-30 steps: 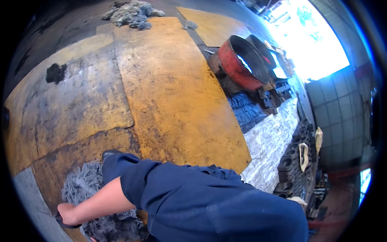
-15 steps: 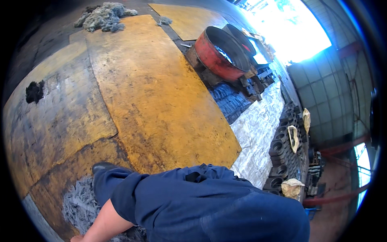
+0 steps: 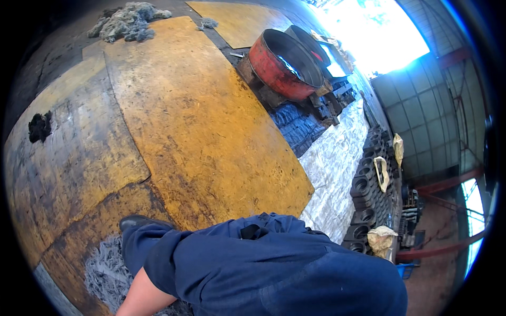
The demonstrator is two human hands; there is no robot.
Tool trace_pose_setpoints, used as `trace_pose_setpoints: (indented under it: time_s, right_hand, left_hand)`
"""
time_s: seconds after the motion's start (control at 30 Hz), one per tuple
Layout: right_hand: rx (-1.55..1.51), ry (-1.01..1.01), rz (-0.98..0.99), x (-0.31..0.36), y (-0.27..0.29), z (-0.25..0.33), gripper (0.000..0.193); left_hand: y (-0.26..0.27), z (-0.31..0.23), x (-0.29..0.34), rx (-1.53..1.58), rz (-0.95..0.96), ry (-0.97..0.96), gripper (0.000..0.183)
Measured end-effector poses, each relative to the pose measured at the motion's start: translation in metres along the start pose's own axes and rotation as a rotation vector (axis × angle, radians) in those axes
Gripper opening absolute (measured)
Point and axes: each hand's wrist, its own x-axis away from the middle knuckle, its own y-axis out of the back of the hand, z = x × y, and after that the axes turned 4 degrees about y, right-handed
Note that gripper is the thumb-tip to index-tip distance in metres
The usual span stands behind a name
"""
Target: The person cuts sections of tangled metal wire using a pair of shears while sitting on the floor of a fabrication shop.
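Note:
A bare forearm, on the left side and apparently my left (image 3: 145, 296), comes out of a navy sleeve and runs down to the lower edge. It passes over a heap of grey shredded fibre (image 3: 107, 274), and the hand beyond it is cut off by the frame. What that hand touches is hidden. My right hand does not show. Navy work clothing (image 3: 232, 263) fills the lower middle, with a dark shoe (image 3: 139, 221) beside the fibre heap.
Stained yellow boards (image 3: 211, 131) cover the floor, with a black clump (image 3: 39, 127) and a grey fibre pile (image 3: 129, 22) on them. A red metal ring (image 3: 279, 76) stands beyond. At right, a silvery sheet (image 3: 337, 158) borders rows of dark metal blocks (image 3: 363, 187) and a cream sack (image 3: 382, 239).
The view has shifted slightly, so the floor things sit a little further left and up. The forearm's end, whose hand edge showed before, has slipped below the frame.

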Motion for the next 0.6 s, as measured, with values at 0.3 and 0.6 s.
trace_pose_setpoints:
  time_s: [0.3,0.6]
  right_hand:
    - [-0.057,-0.054,-0.022,-0.004,-0.005,-0.001,0.031]
    - [-0.037,-0.069,0.009,0.004,-0.006,0.003,0.033]
  left_hand:
    - [0.006,0.001,-0.004,-0.004,-0.005,0.004,0.044]
    - [0.016,0.002,0.000,-0.002,-0.014,0.001,0.043]
